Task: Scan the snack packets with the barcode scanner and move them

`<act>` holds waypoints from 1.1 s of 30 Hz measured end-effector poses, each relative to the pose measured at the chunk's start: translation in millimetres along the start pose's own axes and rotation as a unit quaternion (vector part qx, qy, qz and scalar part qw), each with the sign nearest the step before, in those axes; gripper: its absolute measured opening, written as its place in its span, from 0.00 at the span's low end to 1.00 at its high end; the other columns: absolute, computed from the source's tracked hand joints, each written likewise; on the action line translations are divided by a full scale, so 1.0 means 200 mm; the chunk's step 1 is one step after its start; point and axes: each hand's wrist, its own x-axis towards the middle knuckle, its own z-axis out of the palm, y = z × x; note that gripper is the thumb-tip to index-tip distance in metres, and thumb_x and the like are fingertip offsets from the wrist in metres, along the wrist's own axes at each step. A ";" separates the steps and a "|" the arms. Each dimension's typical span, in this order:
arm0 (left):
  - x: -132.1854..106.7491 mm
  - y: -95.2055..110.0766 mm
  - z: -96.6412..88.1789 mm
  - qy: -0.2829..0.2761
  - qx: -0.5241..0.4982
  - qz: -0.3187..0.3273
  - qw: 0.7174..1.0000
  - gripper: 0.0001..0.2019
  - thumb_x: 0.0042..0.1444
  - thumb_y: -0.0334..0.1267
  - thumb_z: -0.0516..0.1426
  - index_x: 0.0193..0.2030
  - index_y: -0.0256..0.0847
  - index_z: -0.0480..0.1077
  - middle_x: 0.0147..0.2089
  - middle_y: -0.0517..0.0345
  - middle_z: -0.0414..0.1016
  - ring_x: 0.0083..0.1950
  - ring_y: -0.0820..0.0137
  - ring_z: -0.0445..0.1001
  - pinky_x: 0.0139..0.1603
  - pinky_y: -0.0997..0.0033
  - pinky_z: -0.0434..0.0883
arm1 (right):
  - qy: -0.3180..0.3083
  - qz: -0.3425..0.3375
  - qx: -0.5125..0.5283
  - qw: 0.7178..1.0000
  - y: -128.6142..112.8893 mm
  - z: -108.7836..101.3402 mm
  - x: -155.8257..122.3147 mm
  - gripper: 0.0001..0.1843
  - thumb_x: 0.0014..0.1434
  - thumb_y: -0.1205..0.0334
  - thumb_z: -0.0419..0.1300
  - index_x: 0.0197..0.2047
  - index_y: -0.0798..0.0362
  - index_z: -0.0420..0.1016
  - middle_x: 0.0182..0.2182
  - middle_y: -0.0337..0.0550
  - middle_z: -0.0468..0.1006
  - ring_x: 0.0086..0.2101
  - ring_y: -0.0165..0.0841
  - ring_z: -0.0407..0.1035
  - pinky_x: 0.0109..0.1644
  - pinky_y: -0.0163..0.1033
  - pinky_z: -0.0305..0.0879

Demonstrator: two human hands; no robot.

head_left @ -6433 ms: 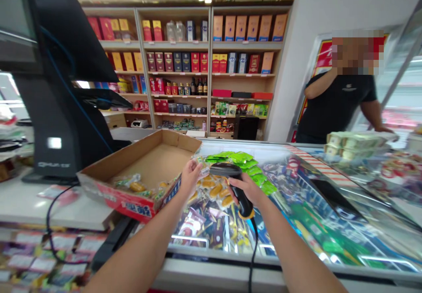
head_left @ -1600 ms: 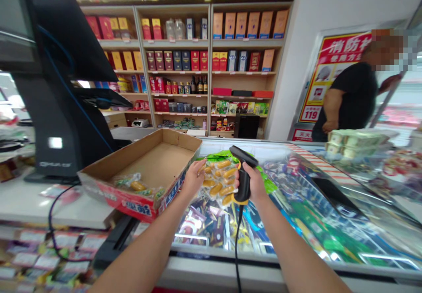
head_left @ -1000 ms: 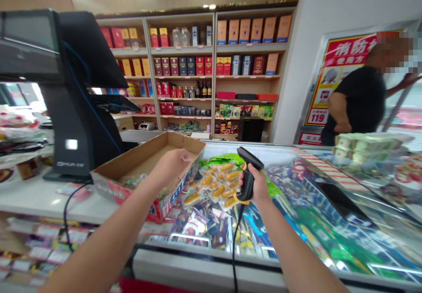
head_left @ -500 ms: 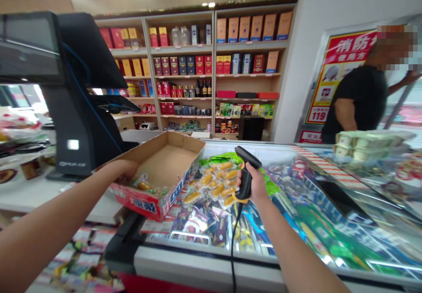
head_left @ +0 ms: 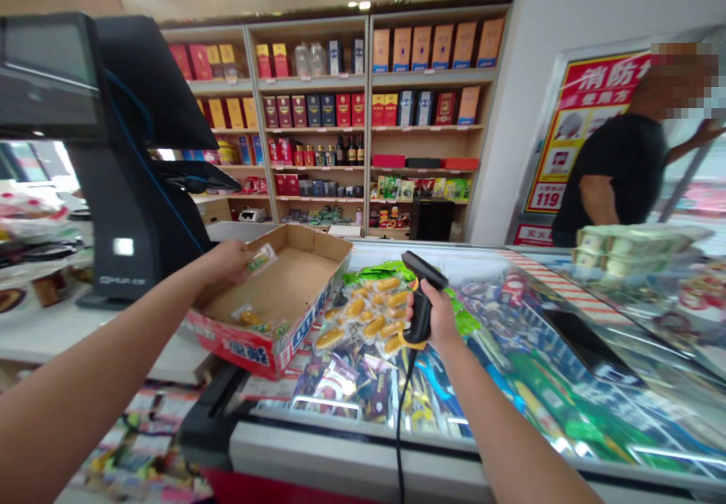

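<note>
My left hand (head_left: 231, 262) is above the left side of an open cardboard box (head_left: 311, 262), closed on a small clear plastic packet (head_left: 261, 259) with green print. More packets (head_left: 249, 318) with yellow contents lie in the box's near corner. My right hand (head_left: 439, 311) grips a black and yellow barcode scanner (head_left: 420, 315), its cable hanging down over the counter edge. Left of the scanner, several packaged yellow sausages (head_left: 366, 311) lie on the glass-topped freezer (head_left: 352, 451), next to the box.
A black point-of-sale terminal (head_left: 153, 148) stands at the left. Shelves with boxed goods (head_left: 309, 110) line the back wall. On the right are a dark phone-like slab (head_left: 590, 345), stacked egg cartons (head_left: 629, 250) and a person in a black shirt (head_left: 618, 163).
My left hand has risen from the box's near left corner, bringing up a small packet. My right hand with the scanner has barely moved.
</note>
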 end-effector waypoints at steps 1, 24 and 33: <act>-0.01 0.05 0.01 -0.009 -0.056 -0.042 0.997 0.09 0.58 0.28 0.51 0.26 0.31 0.63 0.17 0.65 0.65 0.25 0.75 0.71 0.35 0.69 0.74 | -0.002 0.001 -0.002 1.000 0.00 0.00 0.00 0.21 0.46 0.46 0.69 0.32 0.54 0.71 0.17 0.35 0.72 0.14 0.28 0.65 0.16 0.33 0.64; -0.32 0.42 1.08 0.049 -0.540 -0.063 0.838 0.19 0.33 0.37 0.67 0.34 0.37 0.70 0.30 0.60 0.76 0.29 0.71 0.76 0.32 0.69 0.77 | -0.104 0.082 -0.071 0.989 0.00 0.01 -0.03 0.21 0.43 0.46 0.69 0.30 0.54 0.71 0.16 0.37 0.73 0.13 0.28 0.65 0.14 0.31 0.62; -0.34 0.43 1.09 0.042 -0.503 -0.024 0.863 0.15 0.37 0.37 0.65 0.34 0.38 0.71 0.31 0.58 0.77 0.31 0.70 0.77 0.31 0.71 0.76 | -0.140 0.093 -0.103 0.980 0.02 0.00 -0.04 0.21 0.45 0.45 0.68 0.29 0.55 0.71 0.16 0.37 0.73 0.12 0.27 0.65 0.14 0.30 0.60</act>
